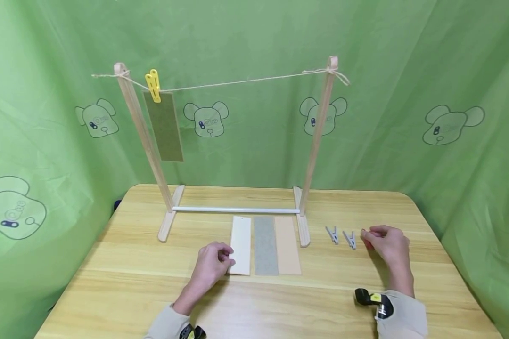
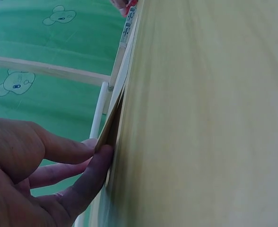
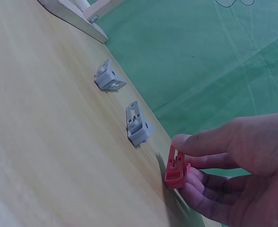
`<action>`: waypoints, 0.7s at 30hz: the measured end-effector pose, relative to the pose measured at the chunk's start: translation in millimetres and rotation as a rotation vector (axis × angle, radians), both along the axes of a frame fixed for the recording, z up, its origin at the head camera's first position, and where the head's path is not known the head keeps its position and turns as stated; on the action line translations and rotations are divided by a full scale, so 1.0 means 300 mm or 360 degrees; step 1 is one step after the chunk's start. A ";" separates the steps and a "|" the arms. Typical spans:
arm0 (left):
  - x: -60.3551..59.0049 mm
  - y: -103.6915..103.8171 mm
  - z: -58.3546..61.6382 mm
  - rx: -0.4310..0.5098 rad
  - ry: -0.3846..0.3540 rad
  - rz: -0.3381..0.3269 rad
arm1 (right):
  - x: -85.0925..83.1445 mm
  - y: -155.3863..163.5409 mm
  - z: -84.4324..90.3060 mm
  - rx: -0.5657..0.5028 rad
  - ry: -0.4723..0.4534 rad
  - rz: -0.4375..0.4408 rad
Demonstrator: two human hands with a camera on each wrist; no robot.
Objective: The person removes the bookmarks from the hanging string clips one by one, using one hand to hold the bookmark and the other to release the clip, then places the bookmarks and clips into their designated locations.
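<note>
My left hand (image 1: 212,264) pinches the left edge of a white rectangular card (image 1: 240,245). In the left wrist view that edge of the card (image 2: 108,124) tilts up from the table between thumb and finger. Right of it lie a grey card (image 1: 266,246) and a peach card (image 1: 287,246). My right hand (image 1: 388,245) holds a red clothespin (image 3: 176,168) between thumb and fingers, close to the tabletop. Two grey clothespins (image 1: 332,234) (image 3: 138,124) lie just left of that hand.
A wooden stand (image 1: 316,141) with two posts and a white crossbar (image 1: 236,209) is at the back of the table (image 1: 322,301). A string (image 1: 237,83) joins the post tops. A yellow clothespin (image 1: 153,85) holds a dark olive card (image 1: 165,129) on it. Green curtains (image 1: 254,37) surround the table.
</note>
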State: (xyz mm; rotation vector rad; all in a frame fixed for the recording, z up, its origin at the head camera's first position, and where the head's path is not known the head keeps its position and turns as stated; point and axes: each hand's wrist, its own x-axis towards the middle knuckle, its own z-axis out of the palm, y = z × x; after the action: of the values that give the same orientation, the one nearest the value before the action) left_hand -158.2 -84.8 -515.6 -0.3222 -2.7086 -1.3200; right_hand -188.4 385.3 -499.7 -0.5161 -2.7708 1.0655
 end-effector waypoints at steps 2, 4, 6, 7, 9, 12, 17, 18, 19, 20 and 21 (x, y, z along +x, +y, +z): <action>-0.001 0.001 0.000 -0.0026 0.0022 0.0007 | -0.001 0.000 0.002 -0.0009 -0.0014 0.0004; -0.001 0.002 0.001 -0.0036 0.0032 0.0008 | -0.002 -0.001 0.002 -0.0033 -0.0036 0.0005; -0.002 0.002 0.002 -0.0041 0.0047 0.0004 | -0.003 -0.001 0.000 -0.0041 -0.0052 0.0002; -0.002 0.003 0.002 -0.0039 0.0047 0.0005 | -0.003 -0.001 0.000 -0.0050 -0.0058 0.0000; -0.002 0.004 0.004 -0.0039 0.0063 -0.0004 | -0.002 -0.001 -0.004 -0.0062 -0.0068 -0.0003; -0.002 0.004 0.007 -0.0047 0.0083 -0.0012 | -0.002 0.000 -0.007 -0.0061 -0.0072 0.0001; -0.001 0.001 0.010 -0.0049 0.0077 -0.0026 | 0.000 0.001 -0.009 -0.0051 -0.0065 0.0012; -0.002 0.000 0.009 -0.0048 0.0074 -0.0030 | 0.000 0.001 -0.011 -0.0049 -0.0061 0.0014; -0.001 -0.001 0.009 -0.0044 0.0070 -0.0033 | 0.000 0.001 -0.011 -0.0043 -0.0062 0.0017; -0.001 -0.003 0.008 -0.0040 0.0062 -0.0036 | 0.000 0.000 -0.012 -0.0042 -0.0061 0.0017; -0.001 -0.004 0.006 -0.0033 0.0056 -0.0040 | 0.000 -0.001 -0.012 -0.0042 -0.0063 0.0018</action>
State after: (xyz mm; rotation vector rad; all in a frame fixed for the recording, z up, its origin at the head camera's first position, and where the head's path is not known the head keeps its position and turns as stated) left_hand -158.6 -86.1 -513.7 -0.3785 -2.6999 -1.2806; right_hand -188.5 384.9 -503.3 -0.5315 -2.8007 1.1076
